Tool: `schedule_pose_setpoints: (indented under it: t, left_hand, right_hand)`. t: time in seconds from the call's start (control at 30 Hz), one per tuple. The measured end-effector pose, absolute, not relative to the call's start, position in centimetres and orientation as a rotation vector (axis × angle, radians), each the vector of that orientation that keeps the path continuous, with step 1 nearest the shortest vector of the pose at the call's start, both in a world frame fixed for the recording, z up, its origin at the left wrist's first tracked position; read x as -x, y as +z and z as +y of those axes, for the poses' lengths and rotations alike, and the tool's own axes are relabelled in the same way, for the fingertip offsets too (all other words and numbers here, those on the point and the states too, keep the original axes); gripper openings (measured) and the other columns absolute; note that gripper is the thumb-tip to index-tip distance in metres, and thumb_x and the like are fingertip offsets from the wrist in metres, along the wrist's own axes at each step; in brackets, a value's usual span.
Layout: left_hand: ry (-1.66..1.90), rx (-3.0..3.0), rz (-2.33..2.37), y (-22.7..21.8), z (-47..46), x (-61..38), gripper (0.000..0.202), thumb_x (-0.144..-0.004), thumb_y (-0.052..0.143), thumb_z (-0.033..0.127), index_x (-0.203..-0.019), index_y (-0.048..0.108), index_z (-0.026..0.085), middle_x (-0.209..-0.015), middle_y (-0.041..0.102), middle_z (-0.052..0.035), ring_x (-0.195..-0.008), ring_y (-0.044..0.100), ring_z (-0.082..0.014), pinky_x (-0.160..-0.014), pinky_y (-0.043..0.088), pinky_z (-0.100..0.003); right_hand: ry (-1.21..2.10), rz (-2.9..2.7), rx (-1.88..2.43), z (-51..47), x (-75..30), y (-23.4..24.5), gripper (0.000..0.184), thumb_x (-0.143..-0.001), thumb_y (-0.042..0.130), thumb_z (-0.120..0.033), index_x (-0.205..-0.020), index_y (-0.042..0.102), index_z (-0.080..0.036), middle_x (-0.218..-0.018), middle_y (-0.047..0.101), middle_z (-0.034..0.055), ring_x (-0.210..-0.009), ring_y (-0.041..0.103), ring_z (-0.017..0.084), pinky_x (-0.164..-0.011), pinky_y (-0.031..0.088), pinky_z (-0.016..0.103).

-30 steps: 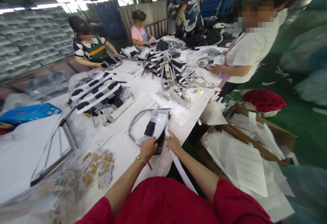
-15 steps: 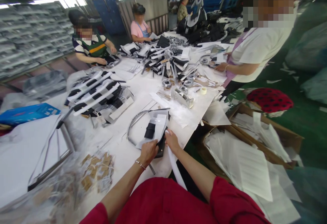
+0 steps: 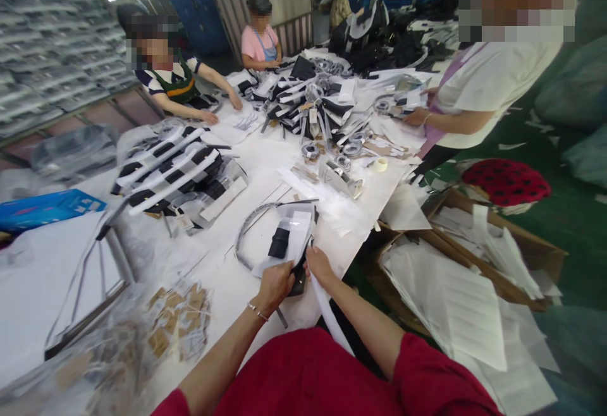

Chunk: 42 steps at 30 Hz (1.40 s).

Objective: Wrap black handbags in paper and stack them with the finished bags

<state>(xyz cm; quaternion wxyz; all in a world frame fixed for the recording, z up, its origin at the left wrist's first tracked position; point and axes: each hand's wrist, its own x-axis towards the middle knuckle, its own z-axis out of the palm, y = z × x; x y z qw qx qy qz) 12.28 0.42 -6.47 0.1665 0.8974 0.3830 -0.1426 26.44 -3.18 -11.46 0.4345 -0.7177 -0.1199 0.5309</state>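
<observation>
A black bag (image 3: pixel 298 282) lies flat at the table's near edge, with a clear plastic sleeve and white sheet (image 3: pixel 300 226) over it and a small black folded piece (image 3: pixel 278 243) on top. A long handle (image 3: pixel 241 236) in grey wrapping loops out to its left. My left hand (image 3: pixel 276 284) is closed on the bag's near edge, its fingertips partly hidden. Close by on the right, my right hand (image 3: pixel 320 265) is closed at the bag's side on a long white strip (image 3: pixel 327 312), which hangs down toward my lap.
Wrapped black-and-white pieces (image 3: pixel 173 172) are stacked left, with brown tags (image 3: pixel 177 318) nearer me. A larger heap (image 3: pixel 313 103) fills the table's middle. A tape roll (image 3: pixel 380 164) sits near the right edge. Cartons of white sheets (image 3: pixel 446 302) stand below right. Co-workers stand around the table.
The co-worker at the left has stretched an arm out over the white sheets on the table. My hands stay nearly in place at the bag; the view has shifted slightly.
</observation>
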Motion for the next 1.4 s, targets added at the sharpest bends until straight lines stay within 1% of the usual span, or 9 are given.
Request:
schedule_pose_setpoints:
  t: [0.17,0.37,0.43,0.53,0.7,0.93,1.07,1.2,1.4]
  left_hand:
    - [-0.365,-2.545,1.05,-6.7,0.4,-12.5,0.02,-0.091,0.045,0.02,-0.105,0.06,0.02,-0.1,0.072,-0.0061,-0.096,0.068,-0.0214,-0.077,0.047,-0.028]
    - [-0.369,-2.47,1.215,-7.6,0.5,-12.4,0.022,-0.091,0.045,0.022,-0.109,0.059,0.021,-0.096,0.073,-0.0064,-0.091,0.069,-0.0229,-0.075,0.048,-0.03]
    - [-0.35,-2.451,1.212,-7.9,0.4,-12.2,0.023,-0.09,0.046,0.022,-0.109,0.059,0.022,-0.099,0.072,-0.006,-0.093,0.068,-0.0226,-0.076,0.048,-0.03]
    - [-0.314,-2.442,1.143,-8.1,0.4,-12.1,0.023,-0.089,0.047,0.018,-0.107,0.06,0.022,-0.104,0.072,-0.0047,-0.098,0.067,-0.0215,-0.08,0.047,-0.029]
    - [-0.285,-2.445,1.088,-8.1,0.3,-11.8,0.023,-0.09,0.046,0.019,-0.108,0.06,0.022,-0.106,0.071,-0.0041,-0.101,0.066,-0.0208,-0.083,0.047,-0.028]
    - [-0.318,-2.407,1.169,-8.1,0.5,-11.7,0.025,-0.089,0.047,0.022,-0.11,0.061,0.024,-0.103,0.072,-0.004,-0.098,0.067,-0.0214,-0.08,0.047,-0.028]
    - [-0.372,-2.419,1.155,-7.7,0.7,-11.8,0.023,-0.089,0.047,0.022,-0.107,0.061,0.023,-0.102,0.072,-0.0049,-0.096,0.067,-0.0216,-0.078,0.046,-0.028]
    - [-0.381,-2.449,1.139,-7.6,1.0,-11.7,0.022,-0.09,0.047,0.024,-0.106,0.062,0.022,-0.099,0.072,-0.0058,-0.094,0.067,-0.0225,-0.077,0.047,-0.029]
    - [-0.42,-2.495,1.127,-7.9,0.4,-11.9,0.025,-0.091,0.043,0.018,-0.111,0.059,0.018,-0.101,0.07,-0.0085,-0.095,0.066,-0.0225,-0.078,0.048,-0.03]
  right_hand:
    - [1.261,-0.115,1.717,0.8,-28.6,-11.2,0.021,-0.094,0.044,-0.036,-0.085,0.053,-0.019,-0.05,0.047,-0.0049,-0.039,0.049,0.012,-0.037,0.04,0.021]
    - [1.511,-0.024,1.432,-3.8,-28.6,-11.7,0.028,-0.09,0.055,-0.044,-0.091,0.058,-0.017,-0.068,0.062,0.0026,-0.054,0.061,0.014,-0.052,0.053,0.027]
    - [1.585,-0.012,1.385,-5.7,-27.6,-12.4,0.03,-0.089,0.056,-0.046,-0.088,0.059,-0.016,-0.069,0.064,0.004,-0.056,0.062,0.015,-0.053,0.053,0.026]
    - [1.482,-0.04,1.469,-5.3,-26.5,-13.1,0.032,-0.088,0.056,-0.047,-0.078,0.057,-0.017,-0.058,0.058,0.0,-0.048,0.055,0.012,-0.046,0.046,0.023]
    - [1.315,-0.065,1.6,-0.5,-28.6,-12.3,0.032,-0.089,0.052,-0.04,-0.066,0.053,-0.018,-0.048,0.048,-0.0038,-0.044,0.047,0.011,-0.044,0.042,0.022]
    - [1.527,-0.261,1.637,-6.0,-28.6,-12.1,0.02,-0.077,0.069,-0.034,-0.075,0.06,-0.017,-0.061,0.061,-0.0012,-0.057,0.058,0.013,-0.053,0.048,0.023]
    - [1.501,-0.36,1.782,-7.0,-26.6,-12.2,0.019,-0.076,0.069,-0.029,-0.066,0.056,-0.018,-0.055,0.061,-0.0013,-0.054,0.06,0.014,-0.049,0.047,0.023]
    - [1.481,-0.412,1.863,-5.4,-26.4,-12.6,0.021,-0.072,0.072,-0.02,-0.059,0.055,-0.019,-0.045,0.057,-0.0029,-0.045,0.055,0.013,-0.045,0.044,0.022]
    - [1.447,-0.349,1.896,-4.6,-26.3,-13.7,0.018,-0.068,0.069,-0.009,-0.06,0.056,-0.02,-0.044,0.058,-0.0016,-0.048,0.061,0.017,-0.044,0.047,0.024]
